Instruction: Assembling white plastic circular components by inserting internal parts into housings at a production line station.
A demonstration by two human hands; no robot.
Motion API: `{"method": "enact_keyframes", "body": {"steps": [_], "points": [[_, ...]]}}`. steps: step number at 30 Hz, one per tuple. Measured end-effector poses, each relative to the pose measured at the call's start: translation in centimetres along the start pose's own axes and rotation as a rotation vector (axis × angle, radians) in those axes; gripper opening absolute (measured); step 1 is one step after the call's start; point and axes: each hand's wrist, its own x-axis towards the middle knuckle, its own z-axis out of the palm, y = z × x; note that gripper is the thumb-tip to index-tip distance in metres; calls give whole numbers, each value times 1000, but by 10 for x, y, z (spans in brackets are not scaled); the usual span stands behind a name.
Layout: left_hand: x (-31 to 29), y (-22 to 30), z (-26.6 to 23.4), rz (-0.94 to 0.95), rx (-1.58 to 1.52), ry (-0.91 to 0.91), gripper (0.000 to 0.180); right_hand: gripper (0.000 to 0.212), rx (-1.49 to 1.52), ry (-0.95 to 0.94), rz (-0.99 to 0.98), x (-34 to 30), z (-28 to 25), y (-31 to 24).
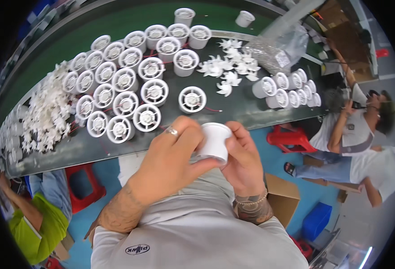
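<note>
A white plastic cup-shaped housing (215, 136) is held between my two hands, just in front of the table's near edge. My left hand (170, 148) grips its left side, with the thumb along the bottom and the fingers curled by the rim. On its right side, my right hand (244, 157) closes thumb and fingers around the wall. The inside of this housing is hidden from view. Beyond my hands stands a single round white housing (192, 99) with a spoked centre and a thin red wire. Several similar spoked housings (125, 104) stand in rows to the left.
Loose white fan impellers (229, 62) lie at the table's back right, beside a clear plastic bag (271, 51). More impellers (49, 107) are heaped left. White cups (278, 98) lie sideways at right. Red stools (291, 140), a cardboard box (282, 193) and co-workers (40, 228) flank me.
</note>
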Motion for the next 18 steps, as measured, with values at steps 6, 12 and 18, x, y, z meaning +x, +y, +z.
{"method": "enact_keyframes", "body": {"steps": [6, 12, 18], "points": [[-9, -6, 3, 114, 45, -86, 30, 33, -156, 34, -104, -17, -23, -15], [-25, -1, -17, 59, -25, -65, 21, 27, -1039, 980, -871, 13, -133, -97], [-39, -11, -39, -9, 13, 67, 17, 33, -1753, 964, -953, 43, -270, -185]]}}
